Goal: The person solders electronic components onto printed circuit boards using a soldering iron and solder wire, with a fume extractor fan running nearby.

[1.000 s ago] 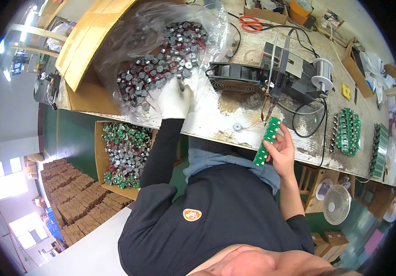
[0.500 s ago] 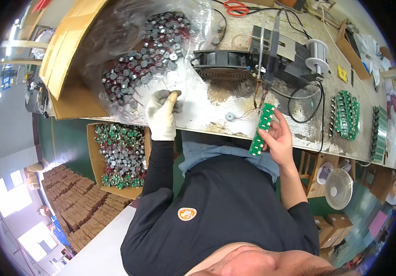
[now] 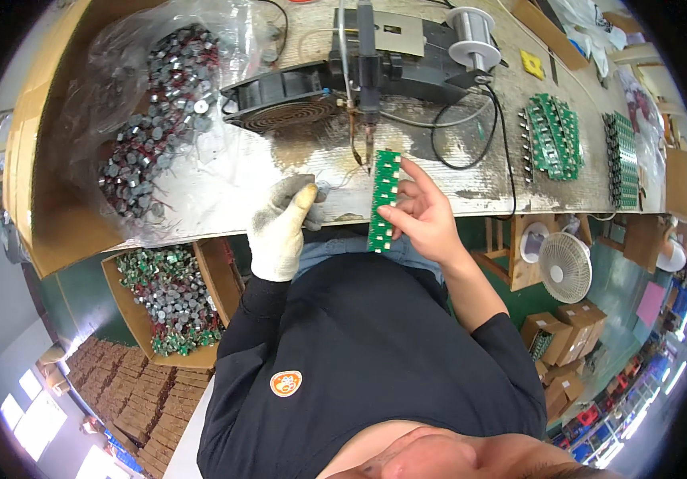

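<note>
My left hand (image 3: 283,227), in a whitish glove with grey fingertips, is closed in a pinch just over the table's front edge. A small round motor (image 3: 322,192) is mostly hidden in its fingers, with thin wires (image 3: 347,177) reaching toward the soldering tip. My bare right hand (image 3: 427,215) grips a green circuit board strip (image 3: 383,203) between thumb and fingers, upright along its length. The strip's top end lies just below the tip of a mounted soldering iron (image 3: 369,88), beside a thin copper-coloured tube (image 3: 352,136).
A black fan (image 3: 279,100) and a solder wire spool (image 3: 472,38) stand behind. Left, a clear bag (image 3: 235,48) holds many motors; below it is a carton (image 3: 156,359) of wired parts. Stacked green boards (image 3: 552,137) lie right, beyond a black cable (image 3: 511,172).
The view has shifted, so the bench appears further left. My left hand has reached the motor that lay on the table and taken it. The board strip has come closer to the iron's tip.
</note>
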Demonstrator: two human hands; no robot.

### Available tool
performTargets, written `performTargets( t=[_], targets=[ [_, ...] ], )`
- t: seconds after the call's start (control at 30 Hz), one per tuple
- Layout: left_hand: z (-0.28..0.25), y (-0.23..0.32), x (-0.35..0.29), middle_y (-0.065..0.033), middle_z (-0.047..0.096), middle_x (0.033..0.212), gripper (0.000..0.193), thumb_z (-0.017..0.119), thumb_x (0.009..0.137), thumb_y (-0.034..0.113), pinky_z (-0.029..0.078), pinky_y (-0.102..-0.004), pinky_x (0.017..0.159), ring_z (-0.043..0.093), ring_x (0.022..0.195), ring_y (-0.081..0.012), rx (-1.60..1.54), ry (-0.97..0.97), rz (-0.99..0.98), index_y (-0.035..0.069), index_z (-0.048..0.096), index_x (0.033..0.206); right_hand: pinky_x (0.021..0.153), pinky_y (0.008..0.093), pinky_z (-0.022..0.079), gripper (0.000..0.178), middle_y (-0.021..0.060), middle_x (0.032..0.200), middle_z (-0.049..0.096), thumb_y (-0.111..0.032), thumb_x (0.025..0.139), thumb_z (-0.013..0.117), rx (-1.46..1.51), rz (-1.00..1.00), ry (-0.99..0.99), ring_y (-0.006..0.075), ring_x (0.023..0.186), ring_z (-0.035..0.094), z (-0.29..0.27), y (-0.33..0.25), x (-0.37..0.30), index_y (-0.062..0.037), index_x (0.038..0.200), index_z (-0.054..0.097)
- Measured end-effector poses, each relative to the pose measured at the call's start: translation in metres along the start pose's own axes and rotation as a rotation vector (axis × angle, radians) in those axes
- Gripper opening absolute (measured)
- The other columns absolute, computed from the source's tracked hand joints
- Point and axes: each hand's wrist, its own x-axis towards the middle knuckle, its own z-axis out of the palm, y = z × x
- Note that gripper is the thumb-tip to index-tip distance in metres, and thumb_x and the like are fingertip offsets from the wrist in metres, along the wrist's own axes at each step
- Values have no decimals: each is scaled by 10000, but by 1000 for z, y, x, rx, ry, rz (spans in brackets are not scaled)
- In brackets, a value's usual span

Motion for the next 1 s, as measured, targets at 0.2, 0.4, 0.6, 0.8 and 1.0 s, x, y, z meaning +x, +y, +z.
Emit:
performTargets(
  t=[0.2, 0.4, 0.6, 0.8, 1.0],
  targets=[
    [23, -3, 1, -69, 653, 833, 249, 636, 913, 176, 478, -248, 649, 596, 702, -115, 136, -87, -88, -32, 632, 1049, 542, 218, 503, 727, 144, 1082, 586, 37, 849, 637, 55, 13, -30, 116, 723, 633, 2, 3, 0, -28, 1457, 245],
    [30, -18, 7, -45, 647, 804, 171, 629, 911, 147, 471, -239, 656, 580, 716, -95, 241, -130, -8, -21, 639, 942, 535, 238, 526, 739, 186, 1120, 592, 88, 844, 613, 20, 15, -38, 143, 710, 637, 2, 5, -1, -43, 1464, 233],
    [35, -9, 13, -55, 656, 815, 156, 634, 904, 135, 494, -250, 663, 607, 738, -99, 55, -148, -177, -21, 633, 903, 553, 224, 507, 714, 129, 1054, 591, 32, 852, 637, 31, -29, -39, 119, 734, 632, 3, 5, -2, -18, 1451, 252],
    [35, -6, 14, -80, 653, 851, 158, 605, 909, 159, 518, -270, 676, 631, 728, -140, 92, -168, -183, 1, 608, 925, 558, 223, 508, 714, 131, 1069, 591, 34, 851, 639, 28, -21, -54, 116, 733, 627, 3, 5, -1, -18, 1450, 253],
    [36, -5, 12, -70, 648, 843, 140, 605, 908, 150, 518, -267, 673, 630, 731, -138, 70, -152, -188, 11, 605, 904, 553, 224, 510, 717, 135, 1082, 591, 35, 850, 641, 35, -42, -44, 115, 736, 626, 5, 6, 0, -14, 1449, 250]
  ],
)
